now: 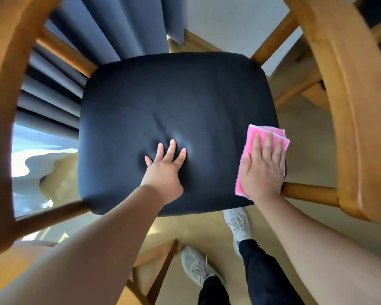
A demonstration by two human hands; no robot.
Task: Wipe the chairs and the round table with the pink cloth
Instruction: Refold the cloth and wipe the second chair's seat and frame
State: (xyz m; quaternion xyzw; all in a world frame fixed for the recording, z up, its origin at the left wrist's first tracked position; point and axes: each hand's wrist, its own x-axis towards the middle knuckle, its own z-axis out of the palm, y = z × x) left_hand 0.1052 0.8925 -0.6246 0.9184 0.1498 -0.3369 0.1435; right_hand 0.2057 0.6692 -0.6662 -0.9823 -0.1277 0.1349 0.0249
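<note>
Flatly, right hand (263,166) pressing pink cloth (254,137), chair seat (174,102) edge

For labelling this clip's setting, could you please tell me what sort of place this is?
Probably a living or dining corner of a home or hotel room: a light wooden armchair with a black padded seat, long pleated grey-blue curtains and a smooth beige floor.

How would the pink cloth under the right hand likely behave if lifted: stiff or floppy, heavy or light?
The pink cloth shows folded layers at its far corner, so it is probably floppy and would unfold when lifted. It looks thin, so likely light. Pressed by the flat right hand, it may slide on the smooth seat.
</note>
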